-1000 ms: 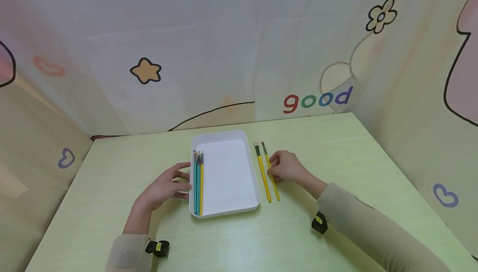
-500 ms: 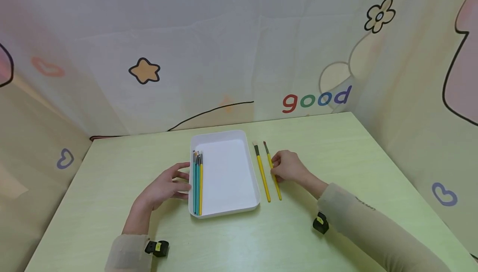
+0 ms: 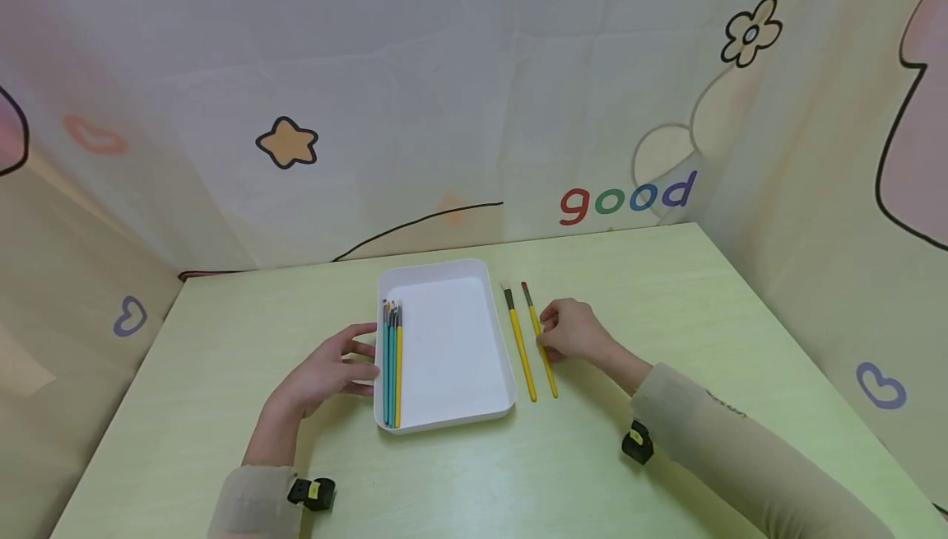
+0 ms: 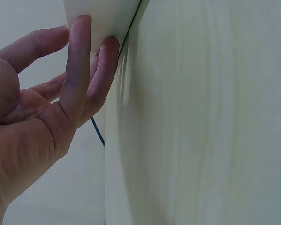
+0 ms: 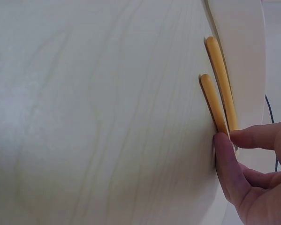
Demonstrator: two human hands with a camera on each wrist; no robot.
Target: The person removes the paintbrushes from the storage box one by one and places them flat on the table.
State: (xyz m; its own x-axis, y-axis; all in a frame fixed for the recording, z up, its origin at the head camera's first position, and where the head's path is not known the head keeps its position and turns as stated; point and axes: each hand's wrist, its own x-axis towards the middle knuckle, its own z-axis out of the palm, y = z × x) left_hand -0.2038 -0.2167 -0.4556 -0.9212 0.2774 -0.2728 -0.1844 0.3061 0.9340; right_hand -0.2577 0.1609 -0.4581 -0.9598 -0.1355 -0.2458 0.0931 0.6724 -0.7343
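Observation:
A white tray [image 3: 459, 350] lies on the table, with several thin paintbrushes [image 3: 391, 370], teal and yellow, side by side along its left wall. My left hand [image 3: 318, 376] is at that wall from outside, its spread fingertips touching the tray's side [image 4: 105, 16] in the left wrist view. To the tray's right, my right hand [image 3: 576, 333] pinches a yellow paintbrush [image 3: 550, 376] between thumb and finger around mid-handle. In the right wrist view this paintbrush [image 5: 211, 98] lies close along the tabletop. A second yellow paintbrush [image 3: 522, 350] lies between it and the tray.
The pale wood-grain table [image 3: 474, 490] meets a printed curtain [image 3: 415, 144] at the back and sides. Black cameras sit at both wrists, the left one [image 3: 314, 493] and the right one [image 3: 637, 443] near the sleeve cuffs.
My right hand has shifted slightly right with the pinched paintbrush, widening the gap to the second one. Over the last half second it is nearly still. My left hand has stayed at the tray.

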